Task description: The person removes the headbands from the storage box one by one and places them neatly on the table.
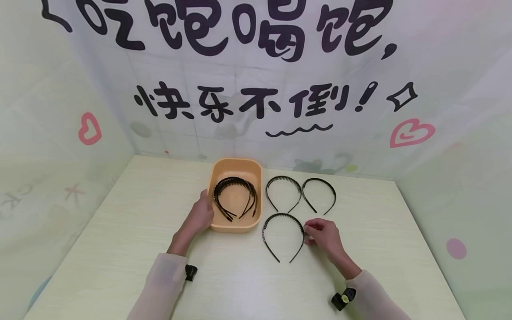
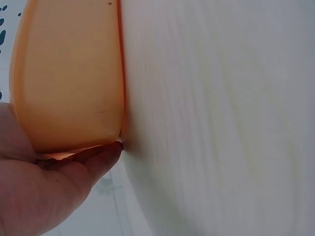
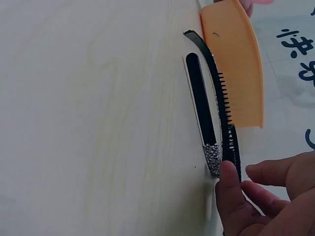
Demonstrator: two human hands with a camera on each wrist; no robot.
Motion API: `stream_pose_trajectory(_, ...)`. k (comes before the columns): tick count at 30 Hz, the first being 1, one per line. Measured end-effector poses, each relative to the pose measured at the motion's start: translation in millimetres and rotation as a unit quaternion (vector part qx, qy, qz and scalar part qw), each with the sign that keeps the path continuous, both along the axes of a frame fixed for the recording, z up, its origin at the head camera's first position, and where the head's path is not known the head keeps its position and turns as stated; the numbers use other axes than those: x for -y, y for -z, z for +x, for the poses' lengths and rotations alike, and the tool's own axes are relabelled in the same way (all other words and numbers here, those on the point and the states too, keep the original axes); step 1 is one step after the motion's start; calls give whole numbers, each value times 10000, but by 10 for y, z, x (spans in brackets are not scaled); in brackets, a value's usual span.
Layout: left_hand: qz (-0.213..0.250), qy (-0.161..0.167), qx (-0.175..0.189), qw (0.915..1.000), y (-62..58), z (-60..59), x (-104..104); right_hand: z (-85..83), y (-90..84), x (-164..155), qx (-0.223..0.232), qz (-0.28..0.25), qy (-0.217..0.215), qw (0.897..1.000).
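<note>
Gripping tub [image 1: 236,228] with left hand [image 1: 202,210]; seemingly taking headband [image 1: 282,215] farthest from table's back edge [image 1: 172,162] with right hand [image 1: 326,235], pinch unclear, needing lifting.

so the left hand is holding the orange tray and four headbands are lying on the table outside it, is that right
Not quite: three headbands, not four, lie on the table outside the tray, as the head view shows. The left hand is holding the orange tray.
</note>
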State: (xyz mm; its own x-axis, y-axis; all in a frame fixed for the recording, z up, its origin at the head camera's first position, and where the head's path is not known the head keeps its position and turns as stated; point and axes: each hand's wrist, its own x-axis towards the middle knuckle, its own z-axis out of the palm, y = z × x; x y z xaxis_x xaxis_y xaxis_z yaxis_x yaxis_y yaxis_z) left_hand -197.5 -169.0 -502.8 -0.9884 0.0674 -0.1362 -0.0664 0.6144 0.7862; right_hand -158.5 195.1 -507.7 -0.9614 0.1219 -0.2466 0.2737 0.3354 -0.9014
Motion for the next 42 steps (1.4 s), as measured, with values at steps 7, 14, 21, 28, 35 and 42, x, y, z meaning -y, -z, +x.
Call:
stream_pose_trajectory(7,-64,-5,66,10000,-31,4,7,-172,-144,121,-617,18,-172,9979)
stream_pose_trajectory(14,-10,59,77,10000,-25,5,-3,-380,-370,478,-950,-613,-611,9917)
stream_pose_trajectory(21,9,6,54,10000,-8,1,-8,-507,-523,875,-373,-1520,-1855,9701)
stream_pose_trajectory(28,51,27,66,10000,-7,-1,-20,-582,-586,1158,2,-1717,-2082,9629)
stream_pose_trajectory(35,-57,5,82,9999,-33,8,-26,-670,-667,1370,436,-1715,-2094,9617)
stream_pose_trajectory(42,-76,-5,96,9999,-40,15,-21,-669,-670,1522,773,-1669,-1961,9632)
